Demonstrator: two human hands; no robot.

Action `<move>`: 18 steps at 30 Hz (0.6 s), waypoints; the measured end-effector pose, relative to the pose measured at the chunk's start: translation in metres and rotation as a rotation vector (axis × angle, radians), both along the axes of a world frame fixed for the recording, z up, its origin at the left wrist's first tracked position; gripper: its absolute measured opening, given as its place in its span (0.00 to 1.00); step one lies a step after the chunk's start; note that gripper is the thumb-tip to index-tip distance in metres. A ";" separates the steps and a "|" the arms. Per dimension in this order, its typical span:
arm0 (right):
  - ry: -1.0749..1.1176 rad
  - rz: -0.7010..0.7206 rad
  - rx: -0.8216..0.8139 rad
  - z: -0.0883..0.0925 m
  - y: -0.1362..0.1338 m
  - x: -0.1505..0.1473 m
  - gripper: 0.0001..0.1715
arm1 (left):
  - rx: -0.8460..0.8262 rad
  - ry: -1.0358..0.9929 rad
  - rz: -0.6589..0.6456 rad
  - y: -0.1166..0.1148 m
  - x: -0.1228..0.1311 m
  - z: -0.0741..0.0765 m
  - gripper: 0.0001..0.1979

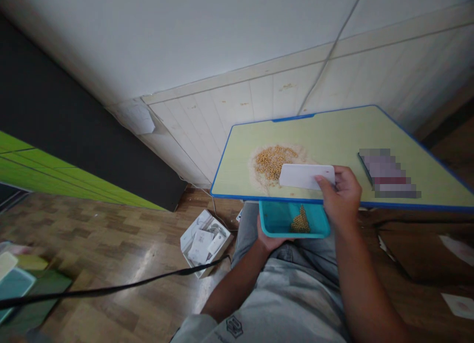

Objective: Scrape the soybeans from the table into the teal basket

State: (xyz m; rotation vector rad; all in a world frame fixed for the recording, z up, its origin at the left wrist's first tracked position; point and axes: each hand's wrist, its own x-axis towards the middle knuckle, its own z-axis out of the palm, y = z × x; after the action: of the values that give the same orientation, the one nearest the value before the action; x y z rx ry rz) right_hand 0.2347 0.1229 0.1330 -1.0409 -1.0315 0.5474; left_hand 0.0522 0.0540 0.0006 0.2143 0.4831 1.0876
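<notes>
Just right of centre in the frame, the right hand [342, 197] grips a white card [305, 176] by its right end, thumb on top and the other fingers curled beneath. The card lies flat and low over the table [333, 131], and its left end reaches the lower right edge of a pile of beans [273, 161]. The beans are yellow and sit in a loose round patch in the middle of the tabletop, with what looks like pale dust around them, though the view is too soft to be sure.

Below the card, against the table's blue front edge, is a teal tray [276, 219]. The left hand [270, 240] holds it from underneath, its fingers hidden under the base and only the palm and wrist showing. A small heap [300, 222] of the same beans lies in the tray's right half, just under the table edge.

On the right of the tabletop lies a flat thing [387, 172], blurred out and well apart from the beans.

At lower centre the person's grey clothing fills the frame. To the left of it, on the wooden floor [111, 234], stands an open white box [205, 242] with white pieces in it. A black cable [111, 288] runs from the left edge of the frame across the floor to that box. A pale panelled wall [240, 101] rises behind the table.
</notes>
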 end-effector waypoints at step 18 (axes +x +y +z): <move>-0.012 0.039 -0.028 0.003 0.000 0.004 0.15 | -0.130 0.010 -0.015 0.001 0.004 0.024 0.42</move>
State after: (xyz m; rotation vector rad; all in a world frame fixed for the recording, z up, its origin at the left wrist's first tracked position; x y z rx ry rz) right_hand 0.2384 0.1227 0.1359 -1.0516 -1.0588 0.5900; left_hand 0.0562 0.0552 0.0244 0.1091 0.5585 1.0365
